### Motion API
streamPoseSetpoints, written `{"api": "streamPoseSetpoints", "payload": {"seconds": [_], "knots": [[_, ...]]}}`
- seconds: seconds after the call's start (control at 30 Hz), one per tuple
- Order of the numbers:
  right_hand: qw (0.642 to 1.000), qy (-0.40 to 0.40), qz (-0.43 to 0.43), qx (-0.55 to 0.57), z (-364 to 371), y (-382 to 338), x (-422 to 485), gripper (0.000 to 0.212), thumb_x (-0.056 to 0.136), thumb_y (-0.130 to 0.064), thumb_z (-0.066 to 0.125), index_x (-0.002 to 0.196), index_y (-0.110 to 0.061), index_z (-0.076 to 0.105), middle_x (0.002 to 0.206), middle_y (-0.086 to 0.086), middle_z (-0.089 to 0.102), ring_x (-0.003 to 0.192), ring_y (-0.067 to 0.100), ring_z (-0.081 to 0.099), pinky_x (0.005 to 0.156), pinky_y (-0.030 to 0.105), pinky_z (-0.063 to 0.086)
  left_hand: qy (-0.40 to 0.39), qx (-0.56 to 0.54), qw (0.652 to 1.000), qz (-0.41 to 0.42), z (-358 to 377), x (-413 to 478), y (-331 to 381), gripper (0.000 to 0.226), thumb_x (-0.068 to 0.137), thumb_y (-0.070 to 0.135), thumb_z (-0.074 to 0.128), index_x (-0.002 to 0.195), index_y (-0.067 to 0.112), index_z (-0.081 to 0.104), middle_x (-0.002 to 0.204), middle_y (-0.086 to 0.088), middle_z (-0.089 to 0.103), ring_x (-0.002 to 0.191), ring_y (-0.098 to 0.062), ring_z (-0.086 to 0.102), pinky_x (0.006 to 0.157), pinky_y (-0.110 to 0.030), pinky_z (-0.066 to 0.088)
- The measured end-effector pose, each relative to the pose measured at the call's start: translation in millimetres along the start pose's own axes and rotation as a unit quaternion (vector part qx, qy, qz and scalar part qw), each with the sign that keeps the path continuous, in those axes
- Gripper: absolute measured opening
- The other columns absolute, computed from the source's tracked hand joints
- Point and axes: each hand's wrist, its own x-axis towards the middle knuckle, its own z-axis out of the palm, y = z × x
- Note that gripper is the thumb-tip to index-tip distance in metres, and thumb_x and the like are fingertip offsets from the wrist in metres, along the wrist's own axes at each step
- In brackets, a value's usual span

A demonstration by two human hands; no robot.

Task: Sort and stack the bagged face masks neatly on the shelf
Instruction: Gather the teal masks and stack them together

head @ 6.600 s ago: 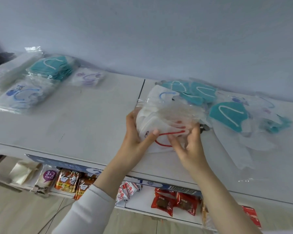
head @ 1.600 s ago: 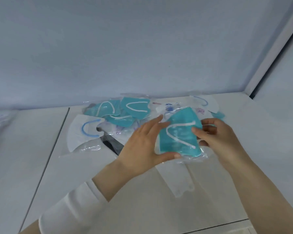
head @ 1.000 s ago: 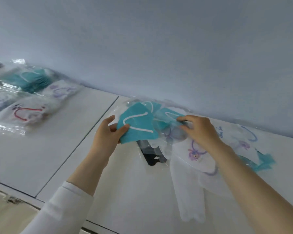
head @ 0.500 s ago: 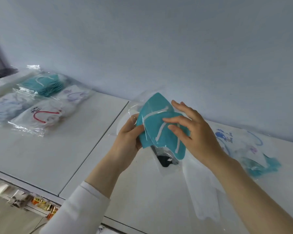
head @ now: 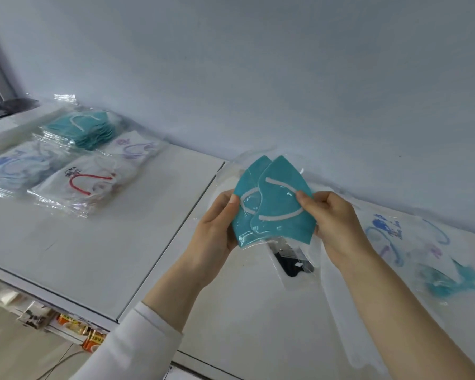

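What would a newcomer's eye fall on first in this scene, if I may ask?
The two teal bagged masks stand out first, overlapping in mid-frame above the white shelf, pinched by the left hand at one edge and the right hand at the other. Next come the sorted stacks at far left, with teal and red-strapped ones among them, and the unsorted heap of bagged masks lying at right.

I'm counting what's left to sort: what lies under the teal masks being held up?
Below the teal masks a bagged black item lies on the shelf, with clear wrapping beside it. Its upper end is covered by the masks.
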Motion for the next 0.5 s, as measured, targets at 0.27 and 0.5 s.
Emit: {"api": "streamPoseSetpoints", "payload": {"seconds": [0.27,0.5], "knots": [[0.994,-0.006,-0.092,-0.06,11,0,0,0.025,0.076,-0.023,0.074,0.083,-0.019,0.05,0.082,0.002,0.058,0.072,0.013,0.056,0.065,0.023,0.048,-0.023,0.083,0.996,-0.009,0,7,-4,0.036,0.081,0.022,0.06,0.117,0.018,0.053,0.1,0.005,0.071,0.091,-0.015,0.069,0.076,-0.026,0.057],[0.968,0.066,-0.097,-0.223,-20,-14,49,0.037,0.08,-0.025,0.072,0.111,-0.011,0.056,0.102,0.005,0.066,0.082,0.012,0.06,0.074,0.021,0.05,0.174,0.095,0.979,0.054,-41,35,15,0.017,0.09,0.004,0.057,0.097,0.019,0.055,0.097,-0.004,0.067,0.085,-0.023,0.065,0.081,-0.039,0.055]]}}
